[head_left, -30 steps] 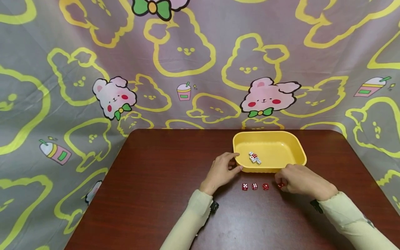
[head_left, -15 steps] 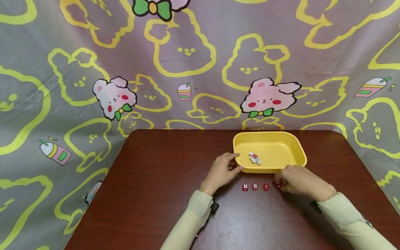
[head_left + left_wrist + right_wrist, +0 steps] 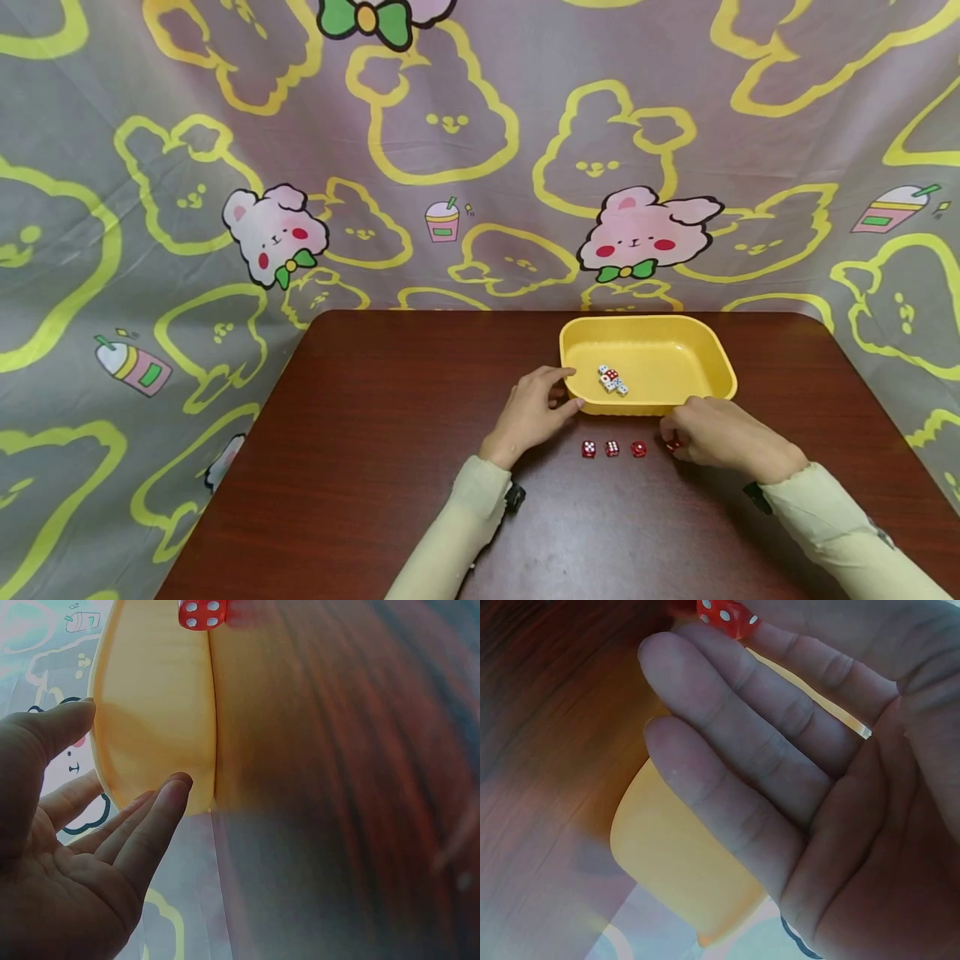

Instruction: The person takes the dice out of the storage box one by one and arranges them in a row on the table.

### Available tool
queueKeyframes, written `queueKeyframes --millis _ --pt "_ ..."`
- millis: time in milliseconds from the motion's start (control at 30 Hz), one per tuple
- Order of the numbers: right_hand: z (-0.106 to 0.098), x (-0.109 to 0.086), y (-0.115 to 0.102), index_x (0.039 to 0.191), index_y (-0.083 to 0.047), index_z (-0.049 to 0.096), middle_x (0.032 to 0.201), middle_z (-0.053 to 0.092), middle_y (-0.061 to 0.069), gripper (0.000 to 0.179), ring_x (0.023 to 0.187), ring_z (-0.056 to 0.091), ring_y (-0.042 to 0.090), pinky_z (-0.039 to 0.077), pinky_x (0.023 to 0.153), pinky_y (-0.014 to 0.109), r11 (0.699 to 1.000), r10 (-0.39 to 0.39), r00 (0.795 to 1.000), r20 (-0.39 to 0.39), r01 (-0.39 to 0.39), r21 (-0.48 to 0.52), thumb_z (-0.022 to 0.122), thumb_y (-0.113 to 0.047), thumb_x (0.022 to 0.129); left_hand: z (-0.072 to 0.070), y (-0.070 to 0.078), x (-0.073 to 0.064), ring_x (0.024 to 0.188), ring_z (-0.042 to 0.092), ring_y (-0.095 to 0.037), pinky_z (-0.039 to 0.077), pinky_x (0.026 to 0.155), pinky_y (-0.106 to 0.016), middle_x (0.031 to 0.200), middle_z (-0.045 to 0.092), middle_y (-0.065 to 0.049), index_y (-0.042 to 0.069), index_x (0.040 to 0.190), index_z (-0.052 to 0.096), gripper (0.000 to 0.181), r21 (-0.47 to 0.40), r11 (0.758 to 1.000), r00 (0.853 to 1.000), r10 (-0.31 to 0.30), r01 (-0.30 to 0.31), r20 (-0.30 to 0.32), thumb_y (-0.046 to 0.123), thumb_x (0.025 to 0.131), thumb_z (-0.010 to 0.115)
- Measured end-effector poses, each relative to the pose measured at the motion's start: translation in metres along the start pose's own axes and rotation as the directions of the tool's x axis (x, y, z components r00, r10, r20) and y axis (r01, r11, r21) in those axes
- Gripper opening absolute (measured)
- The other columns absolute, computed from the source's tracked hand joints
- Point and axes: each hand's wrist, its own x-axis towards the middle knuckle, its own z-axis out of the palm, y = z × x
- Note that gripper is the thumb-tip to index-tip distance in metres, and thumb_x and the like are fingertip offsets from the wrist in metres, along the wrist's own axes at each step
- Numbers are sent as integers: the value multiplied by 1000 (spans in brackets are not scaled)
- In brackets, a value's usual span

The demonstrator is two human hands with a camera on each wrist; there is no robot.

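Observation:
My left hand (image 3: 531, 410) holds the near left corner of a yellow plastic tray (image 3: 675, 408). Its index finger lies over the rim; the thumb rests at the front side. In the left wrist view, other fingers (image 3: 154, 832) extend along the outside wall. Just in front of the tray, my right hand (image 3: 723, 433) pinches a red die (image 3: 674, 443) close to the tabletop; whether the die touches the table I cannot tell. To its left stand three red dice in a row: one die (image 3: 588, 449), a middle die (image 3: 612, 448) and another die (image 3: 638, 449).
Inside the tray, toward its left, several white dice (image 3: 608, 384) cluster around a red die (image 3: 612, 375). The dark brown table (image 3: 390, 433) extends left and forward of the hands. A patterned cloth (image 3: 480, 200) hangs behind the table and along its sides.

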Motion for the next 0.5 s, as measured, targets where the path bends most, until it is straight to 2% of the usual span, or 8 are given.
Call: queueKeyframes --millis 500 --pt "-5 -2 -4 72 -30 68 64 54 -20 27 58 42 2 37 53 22 999 11 1000 -2 -11 -31 88 -13 75 -1 1 0 113 74 -19 61 91 -21 141 65 -7 13 146 61 52 -5 1000 1000 1 -1 2 30 99 74"
